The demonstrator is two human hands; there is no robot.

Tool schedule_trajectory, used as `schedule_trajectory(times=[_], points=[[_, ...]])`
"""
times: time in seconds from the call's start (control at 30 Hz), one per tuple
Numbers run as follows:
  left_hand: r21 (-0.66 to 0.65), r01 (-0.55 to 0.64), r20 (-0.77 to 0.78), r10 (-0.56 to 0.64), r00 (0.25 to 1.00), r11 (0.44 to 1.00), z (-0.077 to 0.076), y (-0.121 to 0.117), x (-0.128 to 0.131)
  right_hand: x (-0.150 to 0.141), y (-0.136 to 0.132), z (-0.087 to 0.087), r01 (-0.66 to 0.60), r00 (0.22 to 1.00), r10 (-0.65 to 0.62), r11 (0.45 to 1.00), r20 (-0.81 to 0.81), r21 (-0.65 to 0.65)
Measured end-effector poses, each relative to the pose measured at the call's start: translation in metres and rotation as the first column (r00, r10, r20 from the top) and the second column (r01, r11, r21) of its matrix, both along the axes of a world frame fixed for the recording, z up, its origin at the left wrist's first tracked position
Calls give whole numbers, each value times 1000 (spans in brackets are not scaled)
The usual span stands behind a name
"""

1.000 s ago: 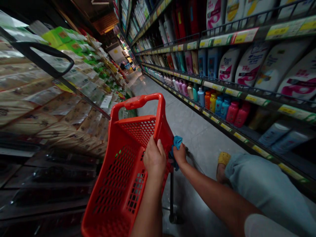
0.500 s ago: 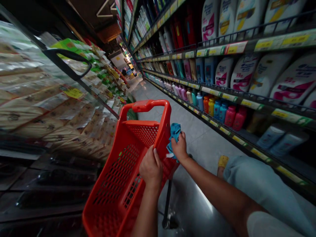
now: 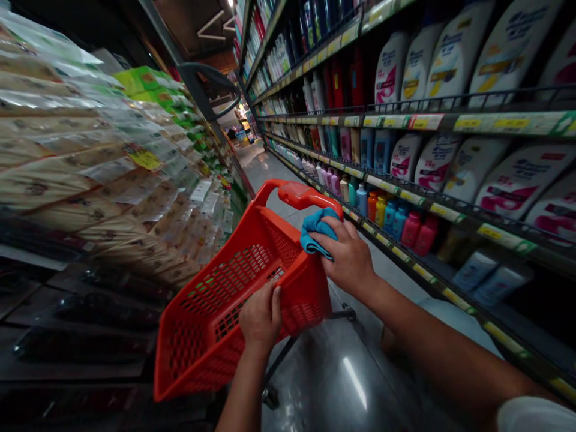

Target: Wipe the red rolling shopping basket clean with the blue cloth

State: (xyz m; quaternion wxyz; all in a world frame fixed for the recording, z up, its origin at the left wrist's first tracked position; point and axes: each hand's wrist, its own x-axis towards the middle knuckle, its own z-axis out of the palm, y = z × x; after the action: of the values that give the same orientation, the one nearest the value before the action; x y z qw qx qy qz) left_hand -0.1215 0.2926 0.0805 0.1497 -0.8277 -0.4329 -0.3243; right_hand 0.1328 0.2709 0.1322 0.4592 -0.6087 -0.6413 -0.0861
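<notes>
A red plastic shopping basket cart (image 3: 288,306) stands tilted in front of me, with nothing seen inside its slotted walls. My left hand (image 3: 261,315) grips the basket's near side rim, thumb on top and fingers curled over the edge. In my right hand (image 3: 348,255) is a crumpled blue cloth (image 3: 317,231), pressed on the corner of the rim where the handle (image 3: 299,195) rises. The fingers of that hand are bent over the cloth. Below the basket, a dark leg with a caster (image 3: 270,396) shows on the floor.
Shelves of shampoo bottles (image 3: 468,60) line the right side, with smaller coloured bottles (image 3: 411,231) lower down. Packaged goods (image 3: 112,174) are stacked at left, beside a dark pole with a loop handle (image 3: 211,90). Grey tiled floor (image 3: 324,372) runs along the aisle.
My right hand has moved the cloth from the basket's outer side up onto the rim corner by the handle. The basket has turned somewhat, and my left hand sits lower in view, still on the rim.
</notes>
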Motion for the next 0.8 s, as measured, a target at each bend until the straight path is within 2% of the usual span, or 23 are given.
schedule_trajectory(times=[0.07, 0.17, 0.23, 0.3, 0.4, 0.6, 0.73, 0.8], points=[[1, 38, 7, -38, 999, 999, 2, -2, -3, 6, -7, 10, -17, 999, 19, 999, 42, -37], [-3, 81, 28, -81, 996, 997, 4, -7, -6, 27, -5, 30, 53, 998, -57, 995, -42, -85], [-6, 100, 51, -100, 994, 995, 6, -11, -8, 43, -4, 40, 43, 994, -54, 992, -93, -119], [-16, 117, 78, -116, 990, 993, 9, -17, -12, 53, -8, 48, -40, 996, 28, 988, -84, -146], [-40, 137, 119, -131, 984, 990, 14, -26, -21, 62, -21, 56, -215, 976, 216, 957, -18, -196], [-134, 178, 193, -151, 969, 975, 35, -47, -37, 67, -30, 66, -522, 852, 520, 830, -66, -197], [-191, 236, 208, -196, 958, 953, 52, -71, -24, 56, -41, 78, -699, 703, 707, 669, -76, -251], [-194, 267, 205, -227, 952, 944, 59, -84, -13, 46, -53, 86, -737, 653, 754, 611, -73, -289]])
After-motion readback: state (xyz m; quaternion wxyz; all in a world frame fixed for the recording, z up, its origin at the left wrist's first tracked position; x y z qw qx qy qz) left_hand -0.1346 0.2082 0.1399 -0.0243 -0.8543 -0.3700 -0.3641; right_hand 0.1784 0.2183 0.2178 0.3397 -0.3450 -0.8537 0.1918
